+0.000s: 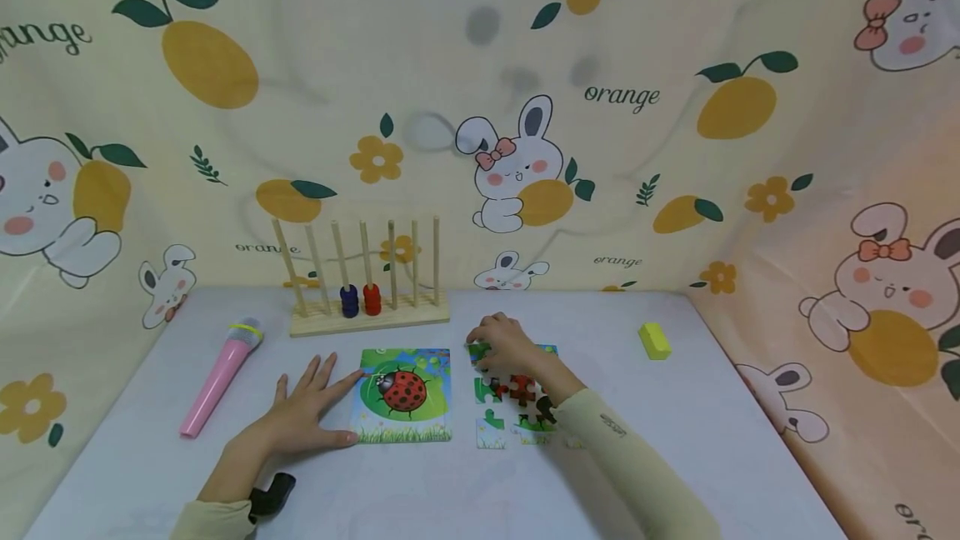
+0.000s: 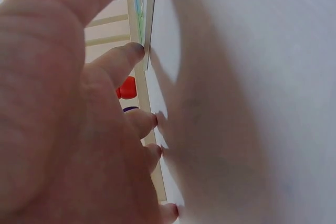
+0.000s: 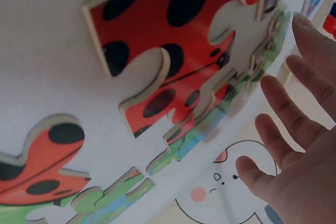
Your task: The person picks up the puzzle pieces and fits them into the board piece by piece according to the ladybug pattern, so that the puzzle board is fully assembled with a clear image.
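Observation:
A square ladybug picture board [image 1: 405, 394] lies flat in the middle of the table. My left hand [image 1: 303, 411] rests with spread fingers at its left side, thumb and index fingertip right at the edge. To the right of the board lie loose wooden jigsaw pieces [image 1: 522, 390] with red, black and green print, spaced slightly apart. Over their upper left part is my right hand [image 1: 508, 344], fingers extended and a little bent near a green corner piece [image 1: 478, 352]. In the right wrist view, a red spotted piece [image 3: 184, 9] lies beside the fingers, and nothing shows between them.
Behind the board stands a wooden peg rack [image 1: 367, 325] with blue rings [image 1: 349, 301] and red rings [image 1: 372, 299]. A pink toy microphone [image 1: 219, 382] lies at the left. At the back right sits a yellow block [image 1: 655, 341]. Printed cloth [image 1: 420, 65] hangs behind the table.

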The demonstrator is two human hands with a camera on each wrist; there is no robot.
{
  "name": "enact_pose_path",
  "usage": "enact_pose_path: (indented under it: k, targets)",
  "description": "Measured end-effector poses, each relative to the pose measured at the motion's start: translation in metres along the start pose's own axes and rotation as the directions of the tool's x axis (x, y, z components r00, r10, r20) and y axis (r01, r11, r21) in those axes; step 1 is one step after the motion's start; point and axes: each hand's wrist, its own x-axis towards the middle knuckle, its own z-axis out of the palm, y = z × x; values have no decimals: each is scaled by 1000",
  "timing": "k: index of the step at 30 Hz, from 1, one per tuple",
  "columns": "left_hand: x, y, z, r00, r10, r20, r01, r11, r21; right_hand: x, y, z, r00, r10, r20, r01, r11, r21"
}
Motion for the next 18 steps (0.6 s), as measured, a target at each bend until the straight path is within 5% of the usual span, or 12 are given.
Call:
enact_pose_path:
  k: [18]
  targets:
    - [3, -6, 3, 1000, 3, -11, -3, 1000, -2, 7, 2, 6, 999, 33, -11, -33, 999, -20]
